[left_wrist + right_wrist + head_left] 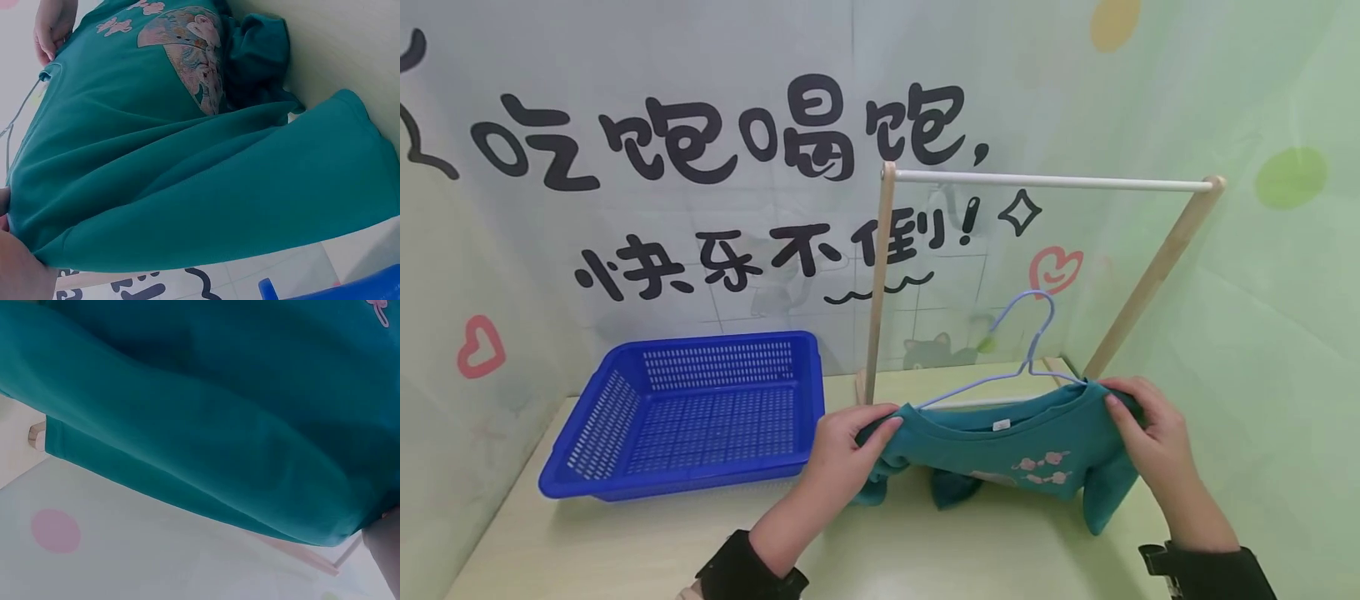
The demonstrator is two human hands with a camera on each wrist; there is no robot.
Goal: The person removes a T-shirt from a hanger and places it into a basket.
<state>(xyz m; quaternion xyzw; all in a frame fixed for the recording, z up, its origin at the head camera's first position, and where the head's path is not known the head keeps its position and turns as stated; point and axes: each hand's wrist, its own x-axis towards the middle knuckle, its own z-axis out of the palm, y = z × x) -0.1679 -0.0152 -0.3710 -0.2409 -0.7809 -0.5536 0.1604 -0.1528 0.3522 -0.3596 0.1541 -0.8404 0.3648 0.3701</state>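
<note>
A teal long-sleeved shirt [1000,450] with pink flower prints hangs between both hands, its neckline uppermost. My left hand [848,446] pinches the shoulder on the left, and my right hand [1153,429] pinches the other shoulder. A light blue clothes hanger [1026,367] sits inside the neckline, its hook standing up and its two arms running under the fabric toward the hands. In the left wrist view a larger printed picture [194,59] shows lower on the shirt front. One sleeve [187,431] drapes across the right wrist view.
Behind the shirt stands a wooden rack with a white top rail [1052,181]. To the left on the pale table [917,550] is a blue plastic basket [722,425] with perforated walls. Printed curtains [1247,333] enclose the back and sides.
</note>
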